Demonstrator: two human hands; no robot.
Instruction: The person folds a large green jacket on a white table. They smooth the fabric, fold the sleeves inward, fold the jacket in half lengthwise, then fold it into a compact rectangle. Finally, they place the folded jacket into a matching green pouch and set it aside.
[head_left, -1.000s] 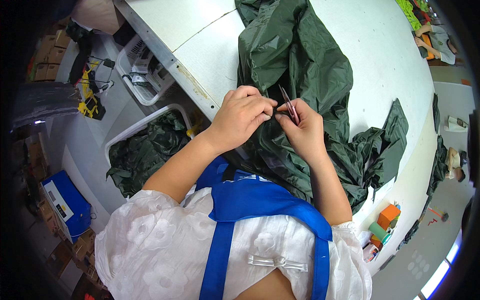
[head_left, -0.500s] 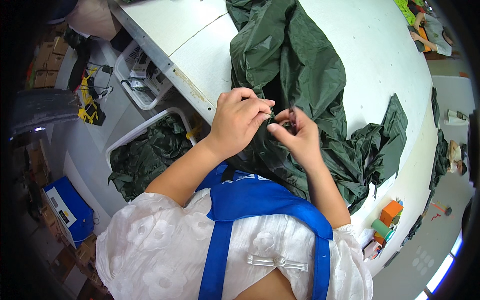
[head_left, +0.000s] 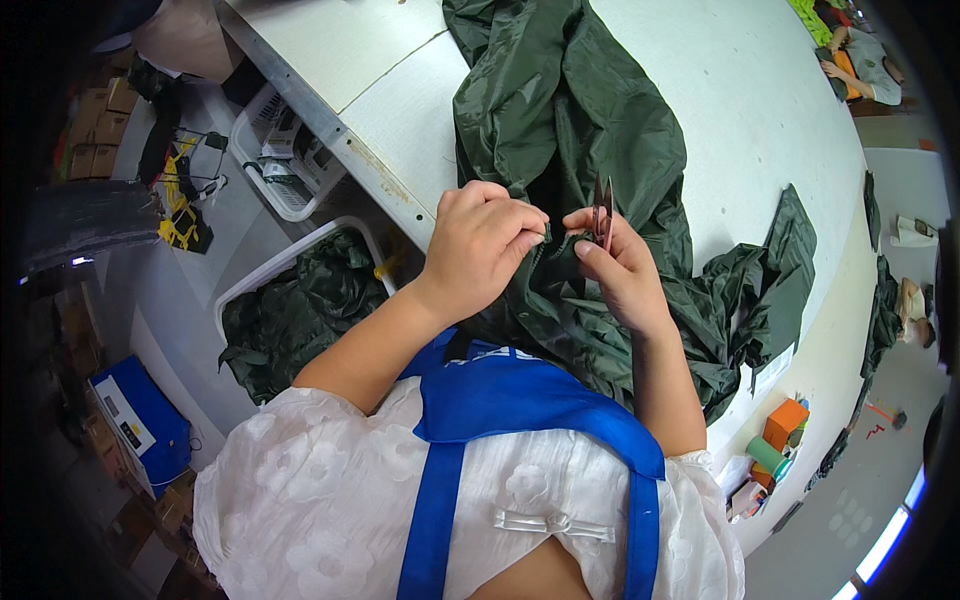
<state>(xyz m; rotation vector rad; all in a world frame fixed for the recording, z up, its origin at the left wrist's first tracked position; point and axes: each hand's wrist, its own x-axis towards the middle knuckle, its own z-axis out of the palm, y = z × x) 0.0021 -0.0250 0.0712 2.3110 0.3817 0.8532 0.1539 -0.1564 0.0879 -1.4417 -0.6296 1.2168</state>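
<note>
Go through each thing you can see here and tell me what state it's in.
Left hand: closed, pinching green fabric
Right hand: closed around scissors
Scissors: held, tips pointing forward
Green fabric: crumpled, bunched on the white table
Lower white basket: filled with crumpled green material
Blue apron: worn

Textile workshop; worktable (head_left: 745,130), green fabric (head_left: 625,125), likely cartons (head_left: 92,120)

White table (head_left: 750,130), crumpled green fabric (head_left: 625,130), green spool (head_left: 766,455), orange box (head_left: 783,423)
</note>
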